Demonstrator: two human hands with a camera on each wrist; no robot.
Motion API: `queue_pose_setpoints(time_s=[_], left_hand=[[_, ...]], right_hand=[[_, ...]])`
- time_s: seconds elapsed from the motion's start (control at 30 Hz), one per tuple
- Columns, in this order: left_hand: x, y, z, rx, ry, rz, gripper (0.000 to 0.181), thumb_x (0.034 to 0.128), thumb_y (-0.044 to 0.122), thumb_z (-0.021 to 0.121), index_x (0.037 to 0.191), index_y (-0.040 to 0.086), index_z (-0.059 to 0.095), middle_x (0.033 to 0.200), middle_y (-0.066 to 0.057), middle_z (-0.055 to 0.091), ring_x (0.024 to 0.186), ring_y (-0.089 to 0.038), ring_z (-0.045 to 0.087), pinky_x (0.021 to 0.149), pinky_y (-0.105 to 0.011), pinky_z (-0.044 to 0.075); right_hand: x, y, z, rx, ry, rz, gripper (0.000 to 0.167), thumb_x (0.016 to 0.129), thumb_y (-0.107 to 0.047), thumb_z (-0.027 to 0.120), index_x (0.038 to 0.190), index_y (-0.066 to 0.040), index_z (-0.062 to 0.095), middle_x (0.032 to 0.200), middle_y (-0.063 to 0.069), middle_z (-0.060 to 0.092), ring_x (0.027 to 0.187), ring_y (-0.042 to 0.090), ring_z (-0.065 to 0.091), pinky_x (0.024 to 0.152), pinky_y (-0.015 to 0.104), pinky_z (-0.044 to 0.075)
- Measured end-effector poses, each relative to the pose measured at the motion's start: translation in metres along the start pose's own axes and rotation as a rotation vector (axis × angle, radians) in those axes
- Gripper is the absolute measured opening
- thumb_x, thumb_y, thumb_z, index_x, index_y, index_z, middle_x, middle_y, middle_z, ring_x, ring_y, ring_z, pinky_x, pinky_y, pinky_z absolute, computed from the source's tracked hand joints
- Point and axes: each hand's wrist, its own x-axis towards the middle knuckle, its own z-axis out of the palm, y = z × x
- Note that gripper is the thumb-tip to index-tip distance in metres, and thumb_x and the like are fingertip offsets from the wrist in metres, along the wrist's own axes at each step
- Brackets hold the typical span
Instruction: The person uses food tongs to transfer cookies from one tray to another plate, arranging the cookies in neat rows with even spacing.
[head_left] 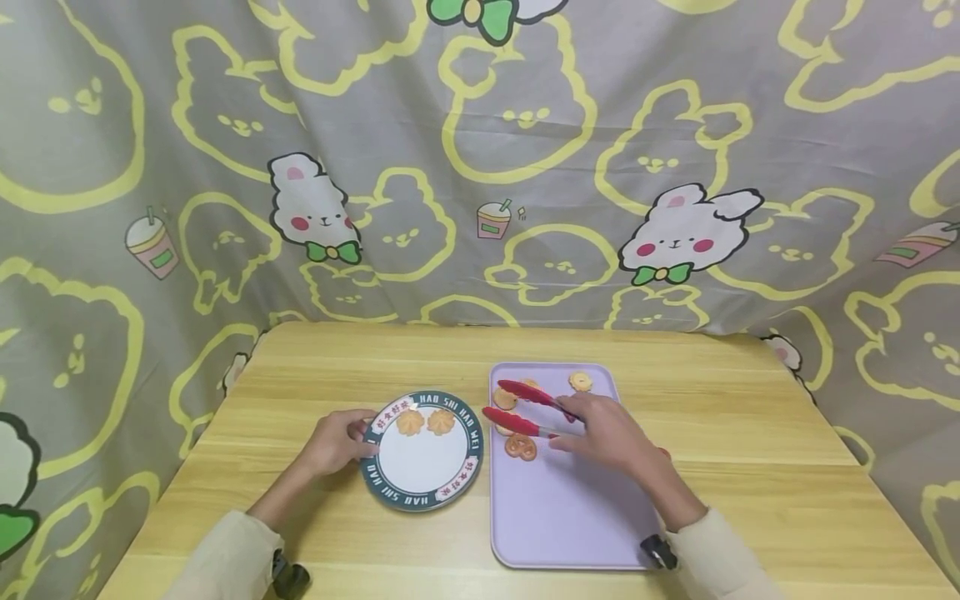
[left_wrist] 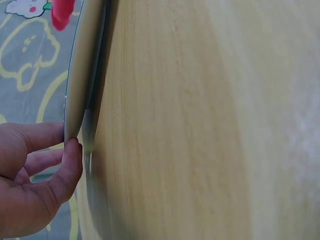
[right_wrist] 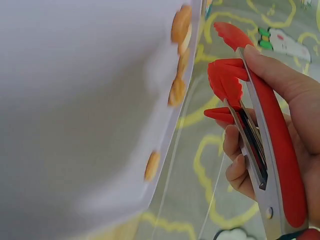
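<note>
My left hand (head_left: 339,443) pinches the left rim of a round plate (head_left: 420,467) with a dark green border; the left wrist view has the thumb and fingers on its edge. Two flower-shaped cookies (head_left: 425,422) lie side by side near the plate's far edge. In my right hand (head_left: 607,429) are red-tipped metal tongs (right_wrist: 265,135), their tips spread apart with nothing between them. The tongs hover over the far left of a purple tray (head_left: 570,517). Below them lie a pretzel-shaped cookie (head_left: 521,447) and several other cookies, partly hidden by the tongs.
Another round cookie (head_left: 581,381) lies near the tray's far edge. Plate and tray stand close side by side on a wooden table (head_left: 360,350). A patterned curtain (head_left: 420,275) hangs behind the table and at both sides.
</note>
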Motion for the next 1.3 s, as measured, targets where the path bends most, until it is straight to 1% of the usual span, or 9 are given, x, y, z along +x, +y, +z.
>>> queue_pose_setpoints(time_s=[0.07, 0.2, 0.37, 0.5, 0.6, 0.73, 0.87, 1.13, 1.3], left_hand=[[0.000, -0.001, 0.000, 0.004, 0.002, 0.003, 0.053, 0.0740, 0.007, 0.077, 0.124, 0.000, 0.060, 0.092, -0.009, 0.062, 0.081, -0.019, 0.054, 0.062, -0.024, 0.049], [0.001, -0.002, 0.000, 0.010, 0.006, 0.006, 0.054, 0.0739, 0.007, 0.077, 0.124, 0.000, 0.060, 0.093, -0.008, 0.062, 0.082, -0.019, 0.054, 0.063, -0.025, 0.049], [0.000, -0.001, 0.000, 0.005, 0.007, 0.004, 0.054, 0.0738, 0.007, 0.077, 0.124, 0.000, 0.060, 0.093, -0.009, 0.062, 0.082, -0.019, 0.054, 0.064, -0.024, 0.049], [-0.001, -0.001, 0.001, -0.001, 0.007, -0.001, 0.053, 0.0737, 0.006, 0.077, 0.123, 0.000, 0.060, 0.093, -0.010, 0.062, 0.082, -0.020, 0.055, 0.062, -0.024, 0.049], [-0.001, -0.001, 0.001, -0.005, 0.005, -0.002, 0.053, 0.0740, 0.006, 0.077, 0.124, 0.000, 0.060, 0.093, -0.010, 0.062, 0.082, -0.019, 0.055, 0.062, -0.024, 0.050], [-0.001, -0.001, 0.000, -0.003, 0.006, -0.004, 0.054, 0.0744, 0.006, 0.077, 0.125, -0.001, 0.059, 0.094, -0.009, 0.063, 0.082, -0.019, 0.055, 0.063, -0.025, 0.050], [-0.001, 0.000, 0.000, 0.004, 0.007, -0.003, 0.054, 0.0745, 0.007, 0.077, 0.125, -0.001, 0.059, 0.095, -0.009, 0.063, 0.083, -0.019, 0.056, 0.064, -0.025, 0.050], [-0.002, 0.001, 0.000, 0.007, 0.012, 0.009, 0.054, 0.0739, 0.006, 0.077, 0.124, -0.001, 0.059, 0.093, -0.010, 0.063, 0.082, -0.019, 0.056, 0.063, -0.025, 0.050], [-0.002, 0.001, 0.000, 0.010, 0.009, 0.003, 0.053, 0.0742, 0.006, 0.077, 0.124, -0.001, 0.059, 0.093, -0.010, 0.063, 0.082, -0.019, 0.056, 0.063, -0.025, 0.050]], right_hand=[[-0.004, 0.011, -0.004, -0.014, 0.015, 0.011, 0.061, 0.070, -0.037, 0.082, 0.121, -0.008, 0.065, 0.096, 0.004, 0.068, 0.078, 0.016, 0.053, 0.068, 0.030, 0.047], [-0.010, 0.030, -0.009, -0.030, 0.050, 0.041, 0.062, 0.071, -0.036, 0.081, 0.122, -0.005, 0.064, 0.098, 0.006, 0.068, 0.080, 0.017, 0.054, 0.071, 0.035, 0.049], [-0.016, 0.052, -0.014, -0.007, 0.086, 0.065, 0.061, 0.072, -0.033, 0.081, 0.121, -0.002, 0.063, 0.097, 0.009, 0.068, 0.079, 0.020, 0.055, 0.071, 0.037, 0.048], [-0.019, 0.066, -0.017, 0.005, 0.087, 0.134, 0.063, 0.074, -0.035, 0.079, 0.123, -0.001, 0.062, 0.101, 0.011, 0.068, 0.083, 0.023, 0.056, 0.072, 0.038, 0.049], [-0.021, 0.074, -0.019, 0.006, 0.075, 0.208, 0.064, 0.075, -0.037, 0.078, 0.124, 0.000, 0.060, 0.089, 0.008, 0.064, 0.079, 0.022, 0.053, 0.062, 0.033, 0.044], [-0.023, 0.082, -0.022, 0.010, 0.056, 0.274, 0.064, 0.075, -0.038, 0.077, 0.124, 0.000, 0.059, 0.075, 0.005, 0.052, 0.075, 0.022, 0.048, 0.055, 0.028, 0.034], [-0.024, 0.088, -0.022, 0.014, 0.042, 0.298, 0.065, 0.076, -0.038, 0.077, 0.124, 0.001, 0.059, 0.073, 0.005, 0.051, 0.074, 0.022, 0.048, 0.054, 0.027, 0.033], [-0.022, 0.090, -0.018, 0.024, 0.038, 0.294, 0.066, 0.076, -0.036, 0.077, 0.123, 0.005, 0.059, 0.071, 0.005, 0.049, 0.070, 0.021, 0.047, 0.052, 0.027, 0.031], [-0.020, 0.089, -0.018, 0.017, 0.045, 0.273, 0.061, 0.077, -0.034, 0.077, 0.121, 0.005, 0.060, 0.064, 0.004, 0.044, 0.062, 0.018, 0.042, 0.049, 0.026, 0.029]])
